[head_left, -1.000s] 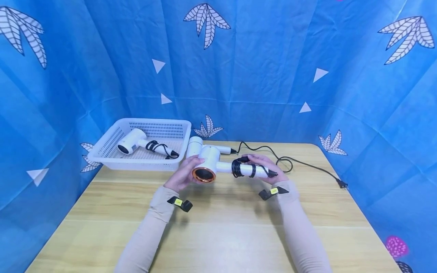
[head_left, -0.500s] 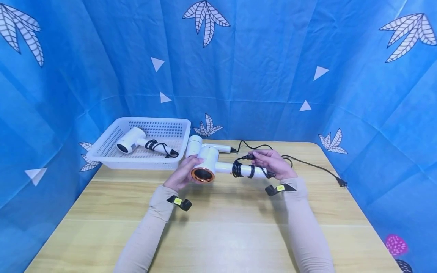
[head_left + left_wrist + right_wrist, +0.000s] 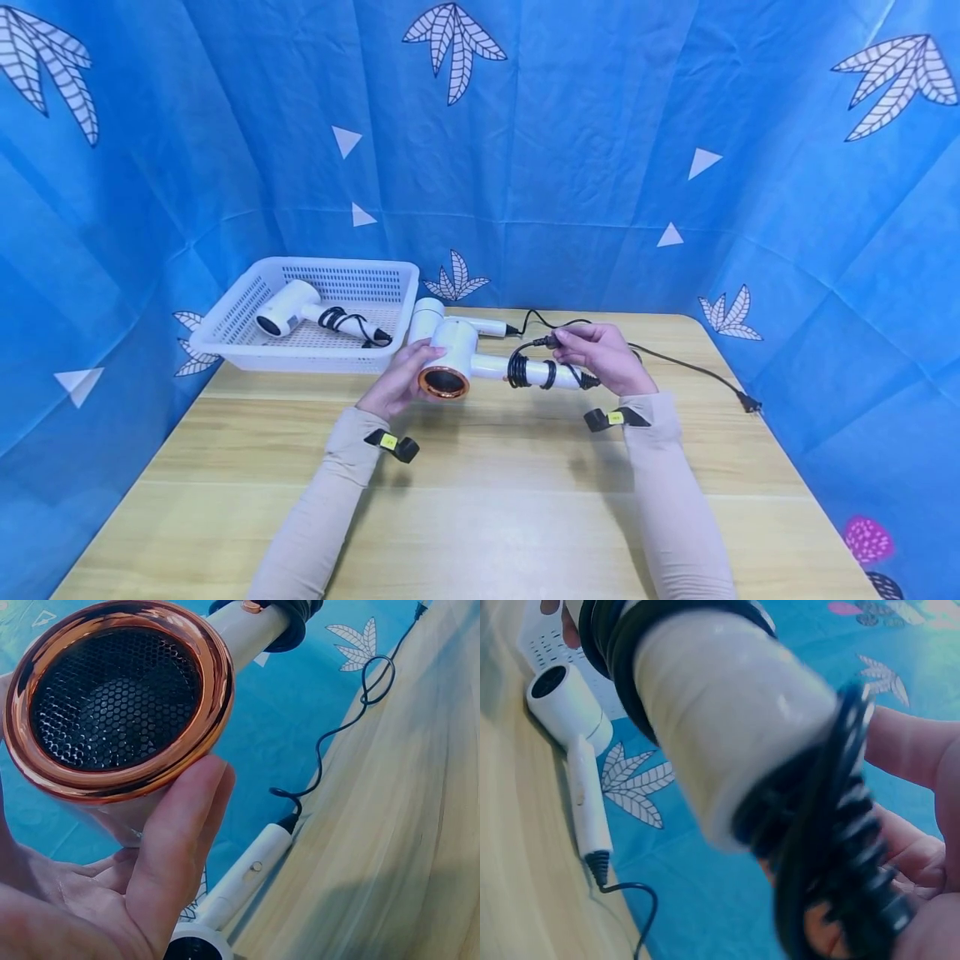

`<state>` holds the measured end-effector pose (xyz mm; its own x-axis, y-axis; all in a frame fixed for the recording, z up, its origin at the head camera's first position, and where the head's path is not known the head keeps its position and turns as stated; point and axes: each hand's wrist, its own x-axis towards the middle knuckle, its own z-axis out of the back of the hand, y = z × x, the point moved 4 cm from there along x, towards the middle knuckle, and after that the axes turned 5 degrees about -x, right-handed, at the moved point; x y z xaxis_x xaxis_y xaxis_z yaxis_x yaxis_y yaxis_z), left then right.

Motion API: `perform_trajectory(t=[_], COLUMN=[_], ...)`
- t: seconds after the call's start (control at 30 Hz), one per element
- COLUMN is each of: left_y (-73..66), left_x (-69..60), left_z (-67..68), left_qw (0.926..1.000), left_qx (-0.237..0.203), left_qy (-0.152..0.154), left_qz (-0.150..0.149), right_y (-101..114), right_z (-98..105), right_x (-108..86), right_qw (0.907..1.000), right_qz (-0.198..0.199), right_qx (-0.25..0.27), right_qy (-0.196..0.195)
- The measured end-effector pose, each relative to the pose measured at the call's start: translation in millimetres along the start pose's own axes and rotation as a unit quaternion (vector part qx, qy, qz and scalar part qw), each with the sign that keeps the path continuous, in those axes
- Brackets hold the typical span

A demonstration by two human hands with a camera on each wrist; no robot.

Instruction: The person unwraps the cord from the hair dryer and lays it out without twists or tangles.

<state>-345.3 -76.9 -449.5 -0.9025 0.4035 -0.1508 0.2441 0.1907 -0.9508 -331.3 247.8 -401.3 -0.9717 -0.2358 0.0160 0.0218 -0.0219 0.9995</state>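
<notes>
My left hand [image 3: 399,382] grips the head of a white hair dryer [image 3: 455,342] with a copper-coloured ring, held above the table; in the left wrist view the ring [image 3: 217,712] surrounds a dark mesh. Black cord [image 3: 517,370] is wound around its handle, which points right. With thumb and fingers, my right hand [image 3: 609,360] pinches the black plug [image 3: 552,342] at the cord's end, just above the handle. The right wrist view shows the handle end [image 3: 735,712] close up, blurred, with right fingers behind it; the plug is not visible there.
Behind the held dryer, a second white dryer [image 3: 480,326] lies on the table [image 3: 480,533], its loose cord [image 3: 686,364] running right. At the back left, a white basket [image 3: 300,363] contains another dryer [image 3: 294,307] with wound cord. Blue curtains surround the table.
My right hand has moved from around the handle's end to up and right of it, drawing the plug slightly away from the handle. The left hand keeps its hold, shifting slightly left.
</notes>
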Motion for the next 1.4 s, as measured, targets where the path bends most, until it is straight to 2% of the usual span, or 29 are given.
perform_trajectory(t=[0.37, 0.53, 0.97, 1.17, 1.4], left_y=[-1.3, -2.3, -7.2, -10.0, -11.1], left_x=[-0.1, 0.1, -0.6, -0.6, -1.4], left_z=[4.0, 5.2, 14.0, 16.7, 18.1], left_qw=[1.0, 0.9998, 0.9989, 0.998, 0.9976], left_qx=[0.001, 0.0, -0.025, -0.029, -0.039], left_qy=[-0.008, -0.015, -0.037, -0.054, -0.051], left_qz=[-0.005, -0.008, -0.016, -0.017, -0.024], right_y=[22.0, 28.8, 31.9, 31.2, 27.8], right_z=[-10.2, -16.4, -30.3, -36.4, -40.9], right_x=[-12.1, -15.6, -19.4, -20.5, -21.0], right_qw=[0.9948, 0.9947, 0.9992, 0.9989, 0.9975], right_qz=[0.022, 0.03, 0.009, -0.003, -0.025], right_qx=[-0.084, -0.08, -0.027, -0.042, -0.06], right_qy=[-0.054, -0.057, -0.029, -0.018, 0.027])
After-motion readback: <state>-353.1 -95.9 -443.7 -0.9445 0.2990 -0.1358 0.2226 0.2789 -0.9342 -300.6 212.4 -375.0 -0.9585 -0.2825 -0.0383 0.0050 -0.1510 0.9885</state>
